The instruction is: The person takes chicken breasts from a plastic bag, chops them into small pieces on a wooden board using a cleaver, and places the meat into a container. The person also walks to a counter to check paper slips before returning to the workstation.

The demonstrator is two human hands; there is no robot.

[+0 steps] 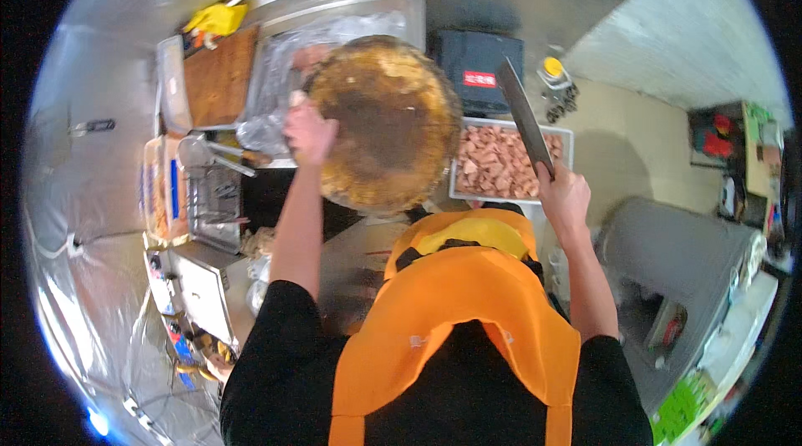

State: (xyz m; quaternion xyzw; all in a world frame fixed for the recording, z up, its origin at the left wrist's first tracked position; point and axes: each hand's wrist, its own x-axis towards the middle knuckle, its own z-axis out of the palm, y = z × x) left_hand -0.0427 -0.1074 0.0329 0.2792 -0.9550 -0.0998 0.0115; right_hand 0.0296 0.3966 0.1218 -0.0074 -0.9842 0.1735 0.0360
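Note:
My right hand (pixel 565 197) grips the handle of a cleaver (pixel 524 114), its long dark blade pointing up and away over the edge of a white tray. Cut pieces of pink meat (pixel 499 164) fill that tray (pixel 571 145). In front of me stands a thick round chopping block (pixel 386 133), brown and worn, with a stained top. At its left edge my left hand (pixel 311 133) is closed, fingers curled; a small pale bit shows at the fingertips, too unclear to name. Just beyond that hand, more pink meat (pixel 311 56) lies in clear plastic (pixel 276 70) in a metal sink.
Behind the tray sits a dark lidded bin (pixel 480 70) with a red label. A brown wooden board (pixel 221 77) and a yellow cloth (pixel 217 20) are at the far left. Nearer left stands a wire rack (pixel 215 195). A large grey container (pixel 677 266) is at my right.

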